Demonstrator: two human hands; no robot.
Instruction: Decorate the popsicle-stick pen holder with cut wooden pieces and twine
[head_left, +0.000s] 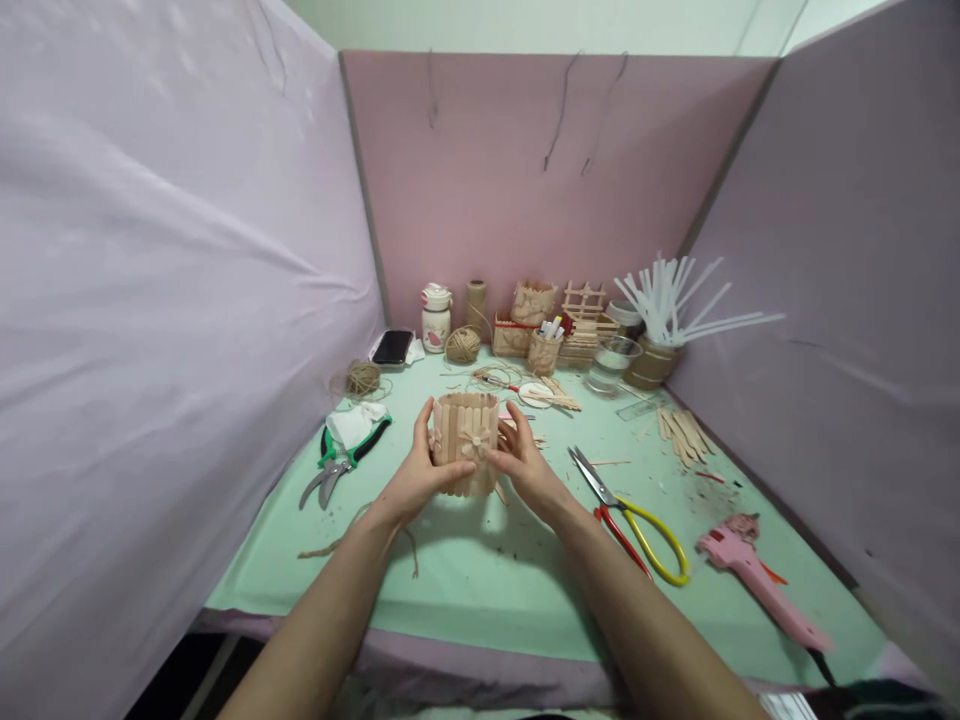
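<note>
Two half-curled grips, left hand (414,482) and right hand (534,480), hold opposite sides of the wooden-stick cup (455,425) over the surface (480,600). Light, even pressure would best spare its flower (476,442).

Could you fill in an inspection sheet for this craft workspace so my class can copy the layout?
Surface: green cloth, with scattered bits and dark specks.
Job's things: stick-built cup with a flower on its side, held up.
Clutter: pruners at left, blades apart; scissors and glue gun at right; twine balls, phone and glass farther back.
Grippers: bare left hand and right hand, one each side of the cup.
Cables: black cord from the glue gun's handle; far end out of view.
Surroundings: pink back panel, cloth sides; co-workers: nothing seen.
</note>
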